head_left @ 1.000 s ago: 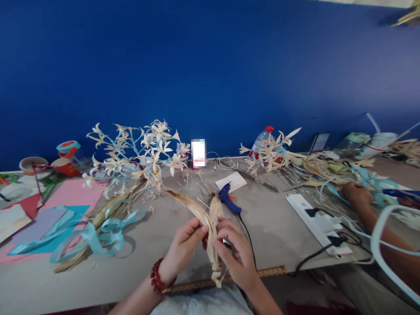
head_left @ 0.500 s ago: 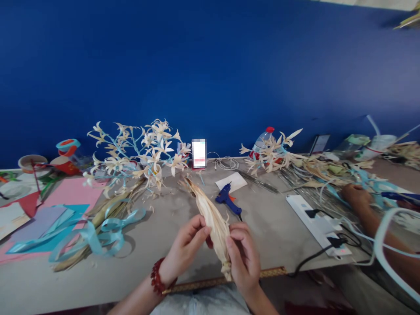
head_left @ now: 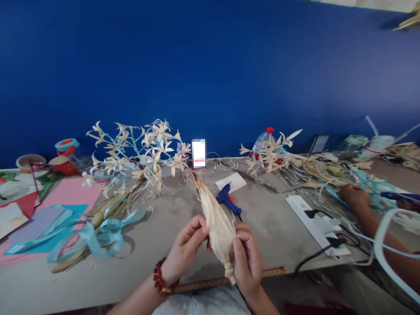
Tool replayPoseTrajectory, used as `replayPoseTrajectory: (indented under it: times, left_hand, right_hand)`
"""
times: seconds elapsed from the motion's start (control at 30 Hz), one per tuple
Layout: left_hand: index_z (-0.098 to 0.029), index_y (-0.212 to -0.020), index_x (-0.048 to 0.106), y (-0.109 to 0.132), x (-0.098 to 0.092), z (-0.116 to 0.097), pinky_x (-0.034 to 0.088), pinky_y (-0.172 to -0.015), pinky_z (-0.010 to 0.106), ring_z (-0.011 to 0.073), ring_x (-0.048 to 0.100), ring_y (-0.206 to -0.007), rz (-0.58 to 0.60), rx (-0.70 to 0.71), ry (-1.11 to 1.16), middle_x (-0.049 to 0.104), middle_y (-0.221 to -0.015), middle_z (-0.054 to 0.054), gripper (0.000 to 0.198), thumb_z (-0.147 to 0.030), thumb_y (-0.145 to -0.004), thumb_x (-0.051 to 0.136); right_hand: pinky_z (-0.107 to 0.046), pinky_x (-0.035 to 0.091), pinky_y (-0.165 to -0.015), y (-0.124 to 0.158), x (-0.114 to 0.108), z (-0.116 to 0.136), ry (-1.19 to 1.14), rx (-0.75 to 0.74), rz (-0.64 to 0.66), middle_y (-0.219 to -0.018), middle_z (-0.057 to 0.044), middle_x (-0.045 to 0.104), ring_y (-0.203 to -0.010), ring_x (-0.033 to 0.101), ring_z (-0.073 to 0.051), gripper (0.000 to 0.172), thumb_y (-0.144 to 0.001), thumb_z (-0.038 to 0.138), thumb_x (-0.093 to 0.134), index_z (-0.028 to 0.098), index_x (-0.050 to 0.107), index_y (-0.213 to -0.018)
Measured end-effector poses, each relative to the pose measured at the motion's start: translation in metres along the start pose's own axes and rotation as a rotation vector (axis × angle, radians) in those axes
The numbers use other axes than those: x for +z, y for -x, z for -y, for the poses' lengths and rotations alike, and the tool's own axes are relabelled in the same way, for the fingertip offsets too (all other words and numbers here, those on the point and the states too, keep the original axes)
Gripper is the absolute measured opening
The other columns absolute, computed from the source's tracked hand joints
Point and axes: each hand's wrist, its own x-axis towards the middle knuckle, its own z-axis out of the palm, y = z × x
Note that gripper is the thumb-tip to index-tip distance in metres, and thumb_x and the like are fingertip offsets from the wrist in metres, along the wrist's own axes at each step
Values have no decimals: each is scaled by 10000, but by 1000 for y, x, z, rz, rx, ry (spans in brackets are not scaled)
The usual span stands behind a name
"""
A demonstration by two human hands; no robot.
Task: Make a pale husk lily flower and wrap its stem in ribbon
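Observation:
A pale dried corn husk point(head_left: 218, 223) is stretched between my two hands above the front of the table. Its dark, narrow tip points away from me and its knobby stem end hangs towards me. My left hand point(head_left: 188, 245) pinches the left edge between thumb and fingers. On the opposite edge, my right hand point(head_left: 247, 256) is closed with thumb against fingers. Just beyond the husk lies a blue glue gun point(head_left: 228, 199), partly over a white card point(head_left: 238, 180).
Cream husk flowers on blue stems point(head_left: 154, 148) stand at the back left. Light-blue ribbon point(head_left: 108, 229) and coloured paper point(head_left: 74, 190) lie left. A white power strip point(head_left: 315, 225) with cables sits right, near another person's hand point(head_left: 354, 194). A phone point(head_left: 198, 153) stands at the back.
Between my hands the husk has spread wider and flatter, and its tip has shifted slightly right. My right hand has moved a little right and down. Both hands keep their grip.

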Motion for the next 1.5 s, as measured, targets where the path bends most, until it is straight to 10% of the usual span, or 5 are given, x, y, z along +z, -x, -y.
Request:
replayPoseTrajectory:
  times: [0.17, 0.33, 0.63, 1.0, 1.5]
  left_hand:
    - [-145, -768, 615, -1, 4, -2, 430, -666, 256, 136, 538, -672, -4, 170, -278, 599, -724, 38, 302, -405, -907, 547]
    - [-122, -680, 645, -5, 4, 13, 435, -597, 265, 142, 544, -576, 85, -111, -291, 597, -616, 45, 491, -532, -896, 485]
    - [-147, -1003, 685, -16, 15, 16, 467, -790, 283, 176, 598, -843, 44, -154, -62, 695, -949, 77, 345, -384, -758, 739]
    - [-159, -945, 580, -19, 5, 41, 368, -458, 207, 115, 494, -573, -83, -181, -62, 575, -726, -5, 350, -487, -884, 477]
    - [-183, -636, 475, -14, -13, 30, 120, -331, 191, 40, 223, -335, -191, -401, 239, 299, -468, -99, 302, -430, -737, 616]
  right_hand:
    - [-292, 453, -697, -5, -1, 0, -84, 87, -120, -835, -17, 578, -756, 540, -157, 207, -955, 366, 490, 236, 578, -819]
    - [-309, 492, -689, -4, -5, -3, -257, 220, -184, -848, -25, 604, -767, 582, -174, 192, -900, 422, 575, 236, 582, -852]
    - [-375, 523, -708, 2, -19, -21, -392, 233, 105, -864, -49, 623, -804, 609, -233, 275, -786, 493, 664, 237, 614, -871]
    - [-394, 472, -745, -11, -20, -11, -210, -102, 326, -736, -30, 637, -772, 573, -226, 229, -894, 412, 575, 278, 727, -787]
    - [-321, 393, -527, 4, 32, -9, -695, 425, 209, -438, 47, 255, -477, 337, -153, 565, -949, 483, 424, 227, 258, -473]
